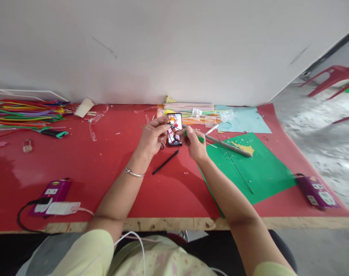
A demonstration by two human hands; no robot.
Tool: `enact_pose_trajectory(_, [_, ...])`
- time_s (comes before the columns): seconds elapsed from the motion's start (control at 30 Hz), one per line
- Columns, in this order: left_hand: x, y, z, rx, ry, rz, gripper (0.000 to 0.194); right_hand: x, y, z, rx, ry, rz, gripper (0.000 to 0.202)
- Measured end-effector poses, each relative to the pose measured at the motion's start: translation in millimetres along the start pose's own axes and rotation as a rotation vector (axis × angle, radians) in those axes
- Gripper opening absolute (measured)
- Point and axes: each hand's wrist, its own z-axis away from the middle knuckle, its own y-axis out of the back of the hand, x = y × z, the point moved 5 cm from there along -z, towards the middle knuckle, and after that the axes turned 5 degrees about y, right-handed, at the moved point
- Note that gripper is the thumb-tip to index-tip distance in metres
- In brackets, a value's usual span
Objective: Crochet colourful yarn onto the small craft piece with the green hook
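My left hand is closed in a pinch on a small dark, thin piece held over a phone. The phone lies on the red table with a colourful picture lit on its screen. My right hand is closed around a green-handled tool, whose thin tip points toward the left fingers. Its working end is too small to make out. A black pipe-cleaner-like stick lies just below the phone. Right of my right hand is a long grey-brown rod.
Bundled coloured pipe cleaners lie at far left near a black-and-green cutter. A green sheet and light-blue sheet lie right. Purple power strips sit at both sides, cords attached on the left. A white wall stands behind.
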Motion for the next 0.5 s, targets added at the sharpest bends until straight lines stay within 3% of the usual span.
enact_pose_trajectory(0.3, [-2, 3.6, -4, 0.053, -0.12, -0.044, 0.034, -9, -3, 2, 0.015, 0.103, 0.115, 0.061])
enact_pose_trajectory(0.5, [-3, 0.0, -2, 0.044, -0.048, -0.01, 0.033, -10, -8, 4, -0.007, 0.133, 0.137, 0.059])
